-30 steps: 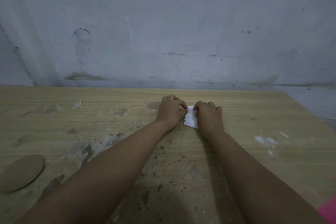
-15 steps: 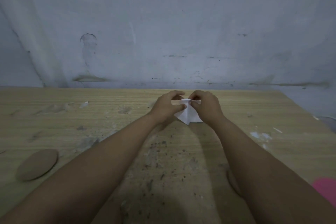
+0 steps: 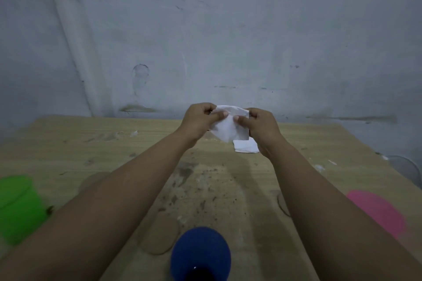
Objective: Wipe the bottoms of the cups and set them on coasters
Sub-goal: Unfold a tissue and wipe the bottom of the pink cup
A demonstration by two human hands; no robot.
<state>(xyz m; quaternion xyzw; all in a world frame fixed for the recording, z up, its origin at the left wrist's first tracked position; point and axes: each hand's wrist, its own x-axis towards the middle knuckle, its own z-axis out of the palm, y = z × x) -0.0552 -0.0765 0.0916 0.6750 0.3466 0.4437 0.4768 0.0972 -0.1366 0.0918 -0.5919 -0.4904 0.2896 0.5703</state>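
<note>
White tissue (image 3: 226,124), limp and light, was held above the table (image 3: 91,143), pinched at its top edge by left hand (image 3: 201,118) and right hand (image 3: 258,123). Looked tear-prone; grip bunched.

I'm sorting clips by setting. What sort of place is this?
Probably a bare workroom or storage corner, not a kitchen: a stained wooden table stands against a scuffed, unpainted-looking wall, with only plastic cups, coasters and tissue laid out, as if for a staged task.
</note>
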